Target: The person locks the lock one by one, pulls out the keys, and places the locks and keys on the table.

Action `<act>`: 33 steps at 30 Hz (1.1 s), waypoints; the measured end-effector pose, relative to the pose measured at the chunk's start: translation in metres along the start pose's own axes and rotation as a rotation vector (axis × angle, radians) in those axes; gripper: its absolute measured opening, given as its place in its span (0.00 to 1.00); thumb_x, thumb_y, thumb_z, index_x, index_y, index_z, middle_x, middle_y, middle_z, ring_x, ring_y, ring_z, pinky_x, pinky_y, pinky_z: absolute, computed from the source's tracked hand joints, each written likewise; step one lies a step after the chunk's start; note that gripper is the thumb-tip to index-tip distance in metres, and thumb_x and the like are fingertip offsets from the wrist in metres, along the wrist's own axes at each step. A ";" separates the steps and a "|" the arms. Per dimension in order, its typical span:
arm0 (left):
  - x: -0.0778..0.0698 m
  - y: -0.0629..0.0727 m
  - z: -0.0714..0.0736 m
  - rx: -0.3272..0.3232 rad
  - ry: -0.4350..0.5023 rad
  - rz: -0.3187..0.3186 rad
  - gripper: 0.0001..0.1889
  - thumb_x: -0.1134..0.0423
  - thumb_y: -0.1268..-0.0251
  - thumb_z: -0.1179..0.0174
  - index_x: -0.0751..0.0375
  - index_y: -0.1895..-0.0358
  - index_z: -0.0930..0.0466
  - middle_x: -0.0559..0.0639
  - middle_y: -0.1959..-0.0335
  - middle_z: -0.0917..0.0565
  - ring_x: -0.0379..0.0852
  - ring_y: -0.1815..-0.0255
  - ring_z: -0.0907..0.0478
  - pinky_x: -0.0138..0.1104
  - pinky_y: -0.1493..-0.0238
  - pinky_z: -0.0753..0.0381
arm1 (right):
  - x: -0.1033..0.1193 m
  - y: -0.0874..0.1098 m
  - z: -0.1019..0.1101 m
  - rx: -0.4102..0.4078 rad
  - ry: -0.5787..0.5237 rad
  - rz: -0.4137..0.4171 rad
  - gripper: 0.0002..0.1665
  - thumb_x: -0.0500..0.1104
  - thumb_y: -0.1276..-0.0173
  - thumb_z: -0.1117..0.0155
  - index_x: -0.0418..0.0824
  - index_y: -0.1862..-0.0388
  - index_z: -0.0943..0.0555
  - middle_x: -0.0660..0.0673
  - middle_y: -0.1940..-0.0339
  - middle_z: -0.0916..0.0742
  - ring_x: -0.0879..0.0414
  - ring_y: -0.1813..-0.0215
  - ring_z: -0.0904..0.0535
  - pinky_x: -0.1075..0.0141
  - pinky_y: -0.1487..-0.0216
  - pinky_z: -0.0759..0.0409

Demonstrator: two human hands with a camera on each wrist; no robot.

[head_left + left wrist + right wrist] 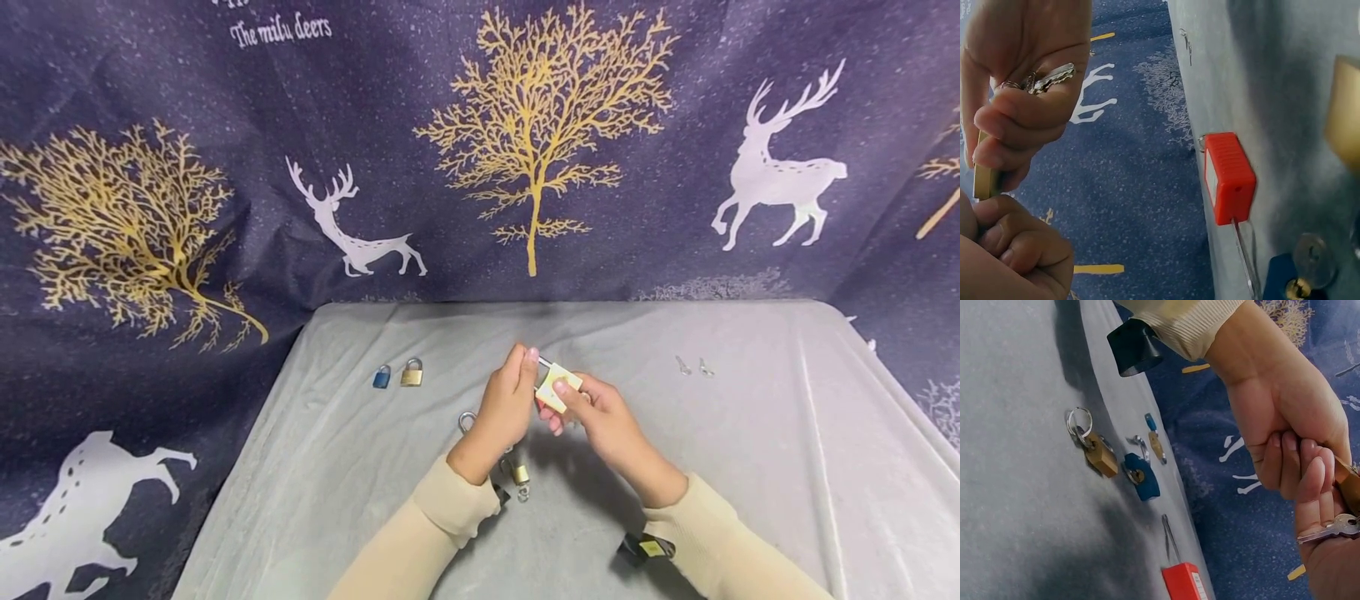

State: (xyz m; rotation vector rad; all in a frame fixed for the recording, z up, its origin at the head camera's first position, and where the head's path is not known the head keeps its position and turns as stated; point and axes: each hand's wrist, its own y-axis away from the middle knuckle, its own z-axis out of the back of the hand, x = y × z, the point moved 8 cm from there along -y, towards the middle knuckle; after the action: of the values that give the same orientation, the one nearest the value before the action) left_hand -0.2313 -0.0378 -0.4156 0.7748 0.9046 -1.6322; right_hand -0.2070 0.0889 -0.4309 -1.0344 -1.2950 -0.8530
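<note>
Between both hands, raised over the table, is a brass padlock (558, 387) with a silver shackle. My left hand (510, 400) grips the shackle end with curled fingers. Holding the body is my right hand (603, 412), its thumb laid on the flat face. In the left wrist view my left hand (1022, 247) curls below the lock's brass edge (985, 178), while keys (1055, 77) stick out from my right hand (1029, 106). A key (1329, 530) also shows against the right palm in the right wrist view. The keyhole side is hidden there.
On the grey-covered table lie a red padlock (1232, 178), a blue padlock (1141, 478) and a small brass padlock with a key ring (520, 475). Another blue padlock (381, 377) and brass padlock (412, 373) lie back left. Two keys (706, 367) lie back right.
</note>
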 end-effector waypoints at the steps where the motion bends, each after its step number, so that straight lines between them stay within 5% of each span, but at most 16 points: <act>1: 0.000 0.000 -0.003 0.005 0.008 0.002 0.22 0.42 0.16 0.68 0.53 0.61 0.34 0.45 0.80 0.30 0.40 0.80 0.33 0.33 0.75 0.30 | -0.001 0.001 0.001 -0.005 -0.002 -0.002 0.20 0.42 0.18 0.49 0.22 0.47 0.24 0.49 0.70 0.12 0.60 0.72 0.17 0.60 0.66 0.15; 11: 0.002 0.003 -0.008 -0.004 0.079 0.019 0.23 0.41 0.17 0.68 0.54 0.61 0.34 0.57 0.78 0.23 0.41 0.80 0.31 0.33 0.76 0.29 | -0.005 0.000 0.002 -0.006 -0.001 -0.011 0.20 0.43 0.19 0.49 0.23 0.48 0.24 0.47 0.70 0.12 0.60 0.72 0.17 0.61 0.66 0.14; 21: 0.001 -0.001 -0.002 0.019 0.094 0.004 0.22 0.43 0.16 0.65 0.56 0.62 0.33 0.49 0.79 0.25 0.40 0.79 0.27 0.33 0.74 0.25 | -0.006 -0.002 0.001 -0.009 -0.003 0.026 0.20 0.42 0.18 0.49 0.24 0.46 0.25 0.44 0.67 0.12 0.60 0.71 0.17 0.60 0.68 0.15; 28: 0.002 0.000 -0.001 0.073 0.177 0.073 0.14 0.46 0.22 0.50 0.51 0.51 0.27 0.47 0.66 0.18 0.41 0.70 0.24 0.35 0.68 0.24 | -0.003 -0.002 0.001 -0.012 -0.017 0.075 0.17 0.42 0.17 0.53 0.28 0.45 0.28 0.45 0.67 0.11 0.53 0.72 0.16 0.62 0.70 0.17; 33: 0.001 0.001 -0.005 0.120 0.301 0.063 0.15 0.49 0.25 0.43 0.52 0.45 0.28 0.51 0.59 0.16 0.41 0.66 0.21 0.34 0.65 0.21 | -0.004 -0.002 0.004 -0.026 -0.036 0.063 0.14 0.44 0.17 0.53 0.33 0.46 0.30 0.47 0.68 0.11 0.55 0.73 0.16 0.64 0.72 0.18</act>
State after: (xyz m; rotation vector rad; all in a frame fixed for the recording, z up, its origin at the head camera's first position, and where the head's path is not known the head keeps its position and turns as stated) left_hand -0.2304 -0.0342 -0.4190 1.1439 0.9867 -1.5494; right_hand -0.2106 0.0916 -0.4348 -1.1098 -1.2773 -0.8086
